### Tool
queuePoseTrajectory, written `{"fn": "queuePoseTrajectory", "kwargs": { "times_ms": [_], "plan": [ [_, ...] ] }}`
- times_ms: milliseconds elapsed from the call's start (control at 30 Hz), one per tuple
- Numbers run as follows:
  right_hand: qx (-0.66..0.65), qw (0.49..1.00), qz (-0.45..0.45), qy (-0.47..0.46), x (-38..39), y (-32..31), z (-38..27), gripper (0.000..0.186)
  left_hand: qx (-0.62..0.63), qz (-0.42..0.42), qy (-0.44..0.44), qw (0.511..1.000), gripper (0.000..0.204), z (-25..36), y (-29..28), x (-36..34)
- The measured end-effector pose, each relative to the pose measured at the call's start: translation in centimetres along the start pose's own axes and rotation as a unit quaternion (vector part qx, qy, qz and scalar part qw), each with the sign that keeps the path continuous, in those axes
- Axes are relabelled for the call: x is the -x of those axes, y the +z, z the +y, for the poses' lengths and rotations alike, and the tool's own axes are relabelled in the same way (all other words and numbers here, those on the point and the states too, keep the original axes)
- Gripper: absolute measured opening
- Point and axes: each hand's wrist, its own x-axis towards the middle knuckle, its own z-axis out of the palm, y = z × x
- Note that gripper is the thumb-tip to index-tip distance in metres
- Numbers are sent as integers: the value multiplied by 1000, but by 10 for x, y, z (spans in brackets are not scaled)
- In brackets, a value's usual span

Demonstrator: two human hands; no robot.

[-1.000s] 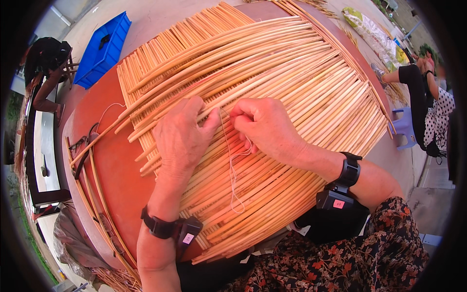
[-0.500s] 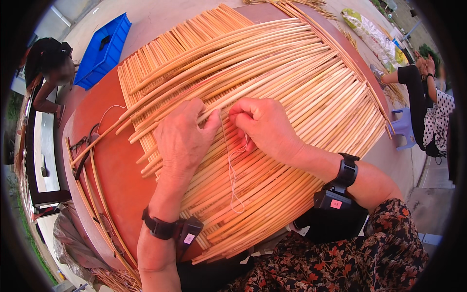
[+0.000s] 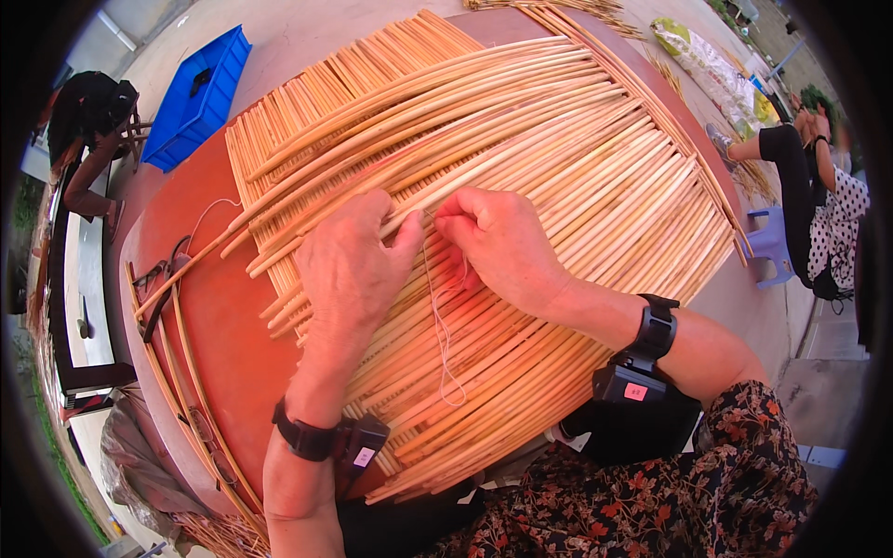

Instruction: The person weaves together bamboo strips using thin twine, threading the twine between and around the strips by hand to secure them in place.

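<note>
A mat of pale reed stalks (image 3: 549,316), laid side by side, covers most of the red table. My left hand (image 3: 349,265) is closed, its thumb and curled fingers pinching a stalk (image 3: 493,172) near the mat's middle. Just to the right of it, my right hand (image 3: 510,244) is also closed, with thumb and forefinger pinched on a thin white string (image 3: 440,330) beside that stalk. From there the string hangs in a loose loop over the stalks. The fingertips hide where string and stalk meet.
Beneath the stalks at the far side lies a second reed mat (image 3: 349,70). Scissors (image 3: 158,279) and loose canes (image 3: 191,372) rest on the red table (image 3: 237,344) at left. A blue crate (image 3: 200,98) stands beyond. People are at both sides, one near a purple stool (image 3: 770,246).
My right hand has shifted slightly left, nearer my left thumb, and the string has moved a little with it. The person at far left has bent lower.
</note>
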Motion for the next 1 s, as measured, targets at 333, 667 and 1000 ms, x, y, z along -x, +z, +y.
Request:
{"fn": "queuePoseTrajectory", "kwargs": {
  "times_ms": [333,667,1000],
  "plan": [
    [3,1000,15,-21,-2,3,4,15,5,-3,-10,1000,30,6,-1,2],
    [-4,999,19,-29,-6,1,2,16,1,12,-10,1000,29,7,1,4],
    [9,998,56,-11,-2,6,-4,14,-4,44,32,999,27,3,2,4]
  ]
}}
